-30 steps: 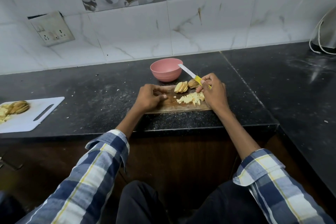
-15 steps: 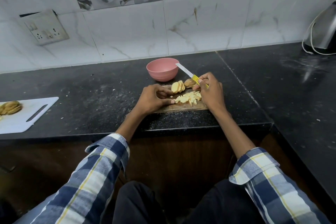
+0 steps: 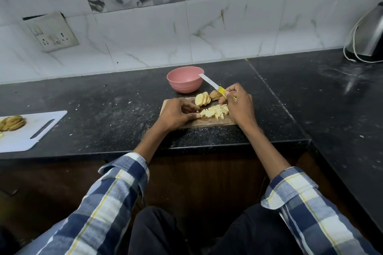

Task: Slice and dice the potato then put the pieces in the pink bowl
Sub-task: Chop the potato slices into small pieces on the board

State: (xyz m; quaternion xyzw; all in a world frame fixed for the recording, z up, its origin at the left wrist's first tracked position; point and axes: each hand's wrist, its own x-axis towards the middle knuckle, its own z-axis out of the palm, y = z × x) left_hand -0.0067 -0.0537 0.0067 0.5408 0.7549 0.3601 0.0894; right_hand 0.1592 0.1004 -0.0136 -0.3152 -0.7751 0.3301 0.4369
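White board [image 3: 35,130] with a sliced potato [image 3: 12,123] lay far to my left on the counter [image 3: 103,109]; kettle [image 3: 371,35] stood far right; socket plate [image 3: 51,32] on the wall.

Blue-white plaid sleeves [image 3: 116,196] with yellow lines, cuffs rolled

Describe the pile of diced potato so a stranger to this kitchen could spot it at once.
Start at the pink bowl on the black counter; just in front of it lies a small wooden cutting board. The diced potato is the heap of small pale cubes between the two hands, unlike the round slices leaning in a row behind it.
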